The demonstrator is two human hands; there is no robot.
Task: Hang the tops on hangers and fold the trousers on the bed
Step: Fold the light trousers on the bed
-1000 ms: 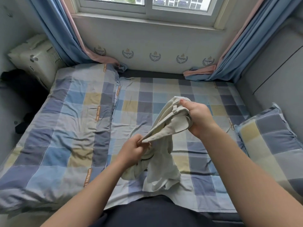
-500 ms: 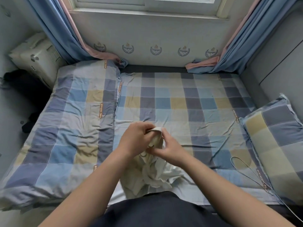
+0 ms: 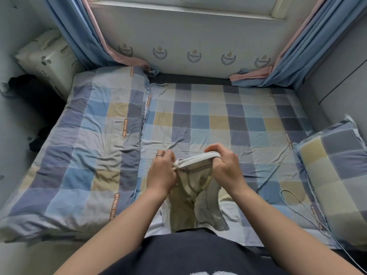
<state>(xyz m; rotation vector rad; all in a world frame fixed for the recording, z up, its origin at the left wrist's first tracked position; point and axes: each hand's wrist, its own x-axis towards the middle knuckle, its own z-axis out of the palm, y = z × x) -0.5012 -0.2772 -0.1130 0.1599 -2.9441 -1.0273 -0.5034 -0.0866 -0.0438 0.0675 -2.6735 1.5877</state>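
A pale beige pair of trousers hangs over the near edge of the bed, held up by its waistband. My left hand pinches the left end of the waistband. My right hand grips the right end, fingers curled over the band. The two hands hold the band stretched a short way between them, just above the checked sheet. The legs of the trousers droop crumpled down toward my lap. No hanger or top shows.
A folded checked duvet covers the bed's left half. A checked pillow lies at the right edge, with a thin white cable looping beside it. Blue curtains hang at both window corners. A white bag sits far left.
The hands came down and together, then drew apart along the waistband. The trousers now hang spread by the band instead of bunched. The view tilted downward.
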